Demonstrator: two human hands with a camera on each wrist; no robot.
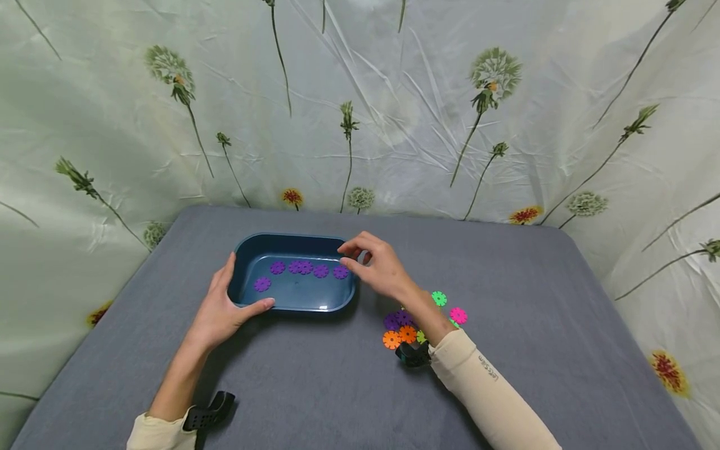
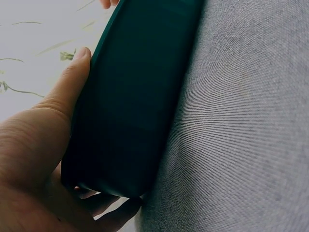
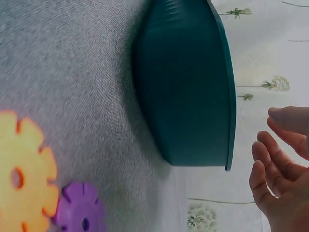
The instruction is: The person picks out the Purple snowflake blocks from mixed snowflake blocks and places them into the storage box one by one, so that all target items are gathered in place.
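Observation:
A dark blue plastic bin [image 1: 298, 300] sits at the left of the table, with several purple notched flower-shaped discs [image 1: 320, 270] spread over its floor. My left hand [image 1: 219, 315] grips the bin's left end, thumb along the front rim. In the left wrist view, that hand [image 2: 34, 140] has its fingers bent round the end of the teal-looking bin [image 2: 130, 96]. Over the right rim hovers my right hand [image 1: 379, 265], fingers loosely bent. The right wrist view shows nothing between the fingers of this hand [image 3: 280, 179], beside the bin wall [image 3: 188, 87].
Right of the bin, partly under my right forearm, lies a loose group of discs: orange [image 1: 392, 339], purple [image 1: 392, 321], green [image 1: 439, 299] and pink [image 1: 458, 315]. A grey cloth covers the table [image 1: 534, 350]. Behind it hangs a dandelion-print curtain [image 1: 405, 125].

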